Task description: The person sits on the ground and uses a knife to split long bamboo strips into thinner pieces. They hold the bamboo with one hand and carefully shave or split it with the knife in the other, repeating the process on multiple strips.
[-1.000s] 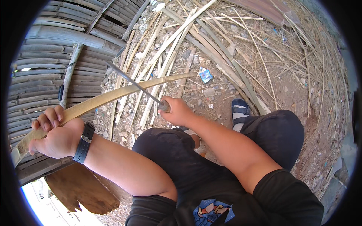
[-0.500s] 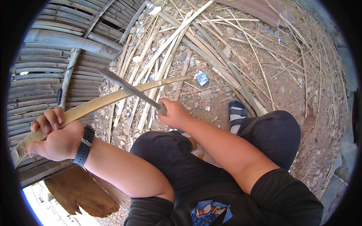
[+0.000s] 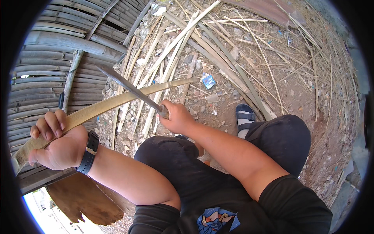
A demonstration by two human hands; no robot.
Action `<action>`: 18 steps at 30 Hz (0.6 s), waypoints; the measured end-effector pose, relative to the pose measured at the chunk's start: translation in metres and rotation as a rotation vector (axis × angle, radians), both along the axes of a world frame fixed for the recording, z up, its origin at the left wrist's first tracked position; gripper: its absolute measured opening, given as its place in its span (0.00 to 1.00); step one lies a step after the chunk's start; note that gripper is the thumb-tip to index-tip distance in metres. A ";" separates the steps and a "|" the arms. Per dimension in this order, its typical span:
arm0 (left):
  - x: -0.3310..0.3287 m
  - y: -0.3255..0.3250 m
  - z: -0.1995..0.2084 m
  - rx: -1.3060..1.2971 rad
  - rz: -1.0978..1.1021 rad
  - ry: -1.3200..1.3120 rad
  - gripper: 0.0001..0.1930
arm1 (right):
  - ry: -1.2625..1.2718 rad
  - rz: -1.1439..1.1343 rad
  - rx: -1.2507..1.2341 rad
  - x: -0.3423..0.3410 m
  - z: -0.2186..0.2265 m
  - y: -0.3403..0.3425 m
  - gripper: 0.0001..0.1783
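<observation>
A long, curved bamboo strip (image 3: 102, 109) runs from the left rim toward the middle of the view. My left hand (image 3: 65, 147) is closed round its near end, the fingers above and the thumb below. In my right hand (image 3: 177, 118) is the handle of a long machete (image 3: 125, 84). Its dark blade points up and left and crosses the strip near the middle; whether the edge touches the strip, I cannot tell. Beyond the blade, the strip's thin far end reaches close to a crumpled blue-and-white packet (image 3: 208, 80).
A slatted bamboo wall (image 3: 50, 70) stands at the left. Split bamboo strips (image 3: 181, 48) lie criss-crossed on stony ground ahead. My bent knees (image 3: 278, 138) and a sandalled foot (image 3: 245, 119) are below and right. A torn brown sheet (image 3: 83, 199) is at the lower left.
My right hand has shifted slightly left and up, carrying the machete's blade a little farther out to the upper left. The left hand and strip have barely moved.
</observation>
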State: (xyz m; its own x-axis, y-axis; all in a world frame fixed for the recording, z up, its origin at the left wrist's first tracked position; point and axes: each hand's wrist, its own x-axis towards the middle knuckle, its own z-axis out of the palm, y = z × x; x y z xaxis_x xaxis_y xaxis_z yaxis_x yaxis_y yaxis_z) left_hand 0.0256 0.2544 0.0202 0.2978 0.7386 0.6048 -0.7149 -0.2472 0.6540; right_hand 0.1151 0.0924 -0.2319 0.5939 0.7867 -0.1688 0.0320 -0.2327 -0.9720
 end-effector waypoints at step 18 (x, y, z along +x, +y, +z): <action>-0.008 0.012 -0.004 0.054 -0.305 -0.026 0.31 | -0.084 -0.070 -0.083 0.018 -0.072 -0.017 0.25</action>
